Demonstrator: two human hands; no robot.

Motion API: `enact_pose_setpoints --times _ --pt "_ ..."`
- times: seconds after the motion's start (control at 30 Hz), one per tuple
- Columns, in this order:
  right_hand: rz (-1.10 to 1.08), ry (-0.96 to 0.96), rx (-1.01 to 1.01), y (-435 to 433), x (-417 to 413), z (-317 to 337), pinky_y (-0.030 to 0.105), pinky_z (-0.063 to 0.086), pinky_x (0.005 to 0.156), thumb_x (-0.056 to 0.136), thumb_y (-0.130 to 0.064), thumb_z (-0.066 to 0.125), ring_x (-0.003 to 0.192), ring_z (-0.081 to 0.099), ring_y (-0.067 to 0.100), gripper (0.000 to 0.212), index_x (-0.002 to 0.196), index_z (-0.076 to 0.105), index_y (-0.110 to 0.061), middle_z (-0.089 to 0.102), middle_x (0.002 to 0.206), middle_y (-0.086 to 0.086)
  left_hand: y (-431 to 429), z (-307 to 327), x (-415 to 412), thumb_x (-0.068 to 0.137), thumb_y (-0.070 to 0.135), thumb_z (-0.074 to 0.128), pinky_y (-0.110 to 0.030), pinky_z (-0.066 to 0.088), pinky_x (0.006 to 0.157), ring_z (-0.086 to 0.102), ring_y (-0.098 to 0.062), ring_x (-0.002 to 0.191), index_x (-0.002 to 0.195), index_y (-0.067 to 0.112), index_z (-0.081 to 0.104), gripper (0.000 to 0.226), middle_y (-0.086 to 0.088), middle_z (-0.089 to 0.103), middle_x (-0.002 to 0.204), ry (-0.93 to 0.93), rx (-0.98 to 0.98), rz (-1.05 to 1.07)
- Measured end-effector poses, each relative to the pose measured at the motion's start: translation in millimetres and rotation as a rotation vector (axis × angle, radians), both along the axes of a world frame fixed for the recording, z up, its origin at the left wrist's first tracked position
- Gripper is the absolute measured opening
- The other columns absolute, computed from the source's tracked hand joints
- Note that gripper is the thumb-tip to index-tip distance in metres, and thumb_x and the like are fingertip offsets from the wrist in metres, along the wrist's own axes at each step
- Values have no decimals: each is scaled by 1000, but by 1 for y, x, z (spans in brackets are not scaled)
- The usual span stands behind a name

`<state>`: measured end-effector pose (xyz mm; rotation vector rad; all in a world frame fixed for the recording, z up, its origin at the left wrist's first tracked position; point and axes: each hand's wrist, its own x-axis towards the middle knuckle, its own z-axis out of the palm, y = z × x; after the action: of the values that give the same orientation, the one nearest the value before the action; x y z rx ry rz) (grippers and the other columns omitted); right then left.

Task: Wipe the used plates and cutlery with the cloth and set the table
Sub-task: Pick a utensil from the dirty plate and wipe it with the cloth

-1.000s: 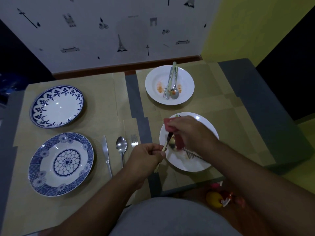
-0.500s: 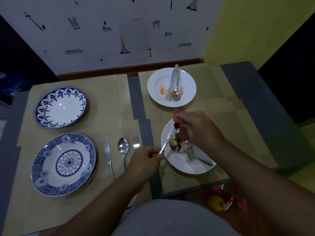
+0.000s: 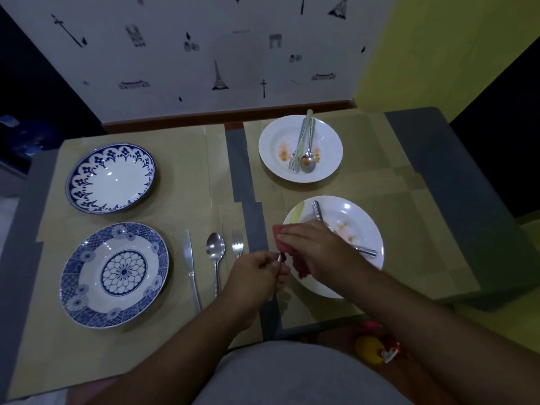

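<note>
My left hand pinches the handle of a spoon, most of which is hidden. My right hand grips a red cloth wrapped around the spoon's other end, at the left rim of the near white plate. That plate carries orange smears, a fork and another utensil. The far white plate holds a stained spoon, a fork and a knife. On the left mat lie a knife, a spoon and a fork.
Two blue-patterned plates sit on the left mat: one near, one farther back. A grey strip runs between the mats. A papered wall closes off the back. Yellow and red toys lie on the floor below the table edge.
Both hands moved left and nearer, from over the near white plate to its left rim. The cloth now covers most of the spoon, whose bowl and shaft showed before.
</note>
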<state>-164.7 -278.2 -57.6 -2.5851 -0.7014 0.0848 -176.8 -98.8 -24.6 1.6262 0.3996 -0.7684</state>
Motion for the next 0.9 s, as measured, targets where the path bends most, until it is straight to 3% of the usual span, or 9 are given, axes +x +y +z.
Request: enact_pose_setpoints --times 0.1,0.23,0.43,0.53,0.63,0.77,0.9 --pt "14 -25 -10 -3 14 2 39 42 96 79 -11 73 108 60 26 25 104 68 -12 64 121 8 2 -2 -4 103 8 49 -15 56 67 65 -8 76 105 15 71 23 -3 72 87 -35 11 -33" --pt "-175 -109 61 -13 34 11 41 44 88 81 -10 63 94 63 31 12 92 68 -8 69 99 10 2 -2 -5 103 7 51 -15 56 66 66 -9 77 108 12 71 22 -5 73 89 -50 -14 -6" --pt "96 -44 -26 3 4 8 37 41 100 80 -15 74 116 54 23 33 111 65 -17 62 127 3 5 -10 -5 103 5 50 -14 50 61 62 -7 72 106 9 73 24 -4 71 85 -54 -30 11" --pt "-20 -44 58 -3 34 11 40 46 84 77 -10 71 91 60 23 14 88 66 -15 68 97 3 10 -7 -6 103 4 48 -10 51 60 60 -7 73 97 18 71 28 -1 70 84 -76 -15 3" --pt "-196 -82 150 -17 58 5 39 48 72 84 -2 61 75 59 19 16 86 67 -17 66 81 -4 11 -6 -4 103 6 48 -11 52 62 61 -9 78 103 16 72 26 -2 72 88 -43 -36 9" --pt "-320 -118 163 -18 52 8 39 48 79 85 4 59 85 60 25 23 100 70 -9 72 93 5 12 -9 0 102 10 50 -22 50 69 61 -14 82 107 12 72 22 -3 72 91 24 -55 76" --pt "-179 -130 133 -4 32 19 41 48 88 80 -3 71 98 60 25 27 107 68 -8 70 107 7 11 -10 2 100 9 53 -20 49 63 65 -12 75 111 11 73 22 -2 74 92 44 -53 118"
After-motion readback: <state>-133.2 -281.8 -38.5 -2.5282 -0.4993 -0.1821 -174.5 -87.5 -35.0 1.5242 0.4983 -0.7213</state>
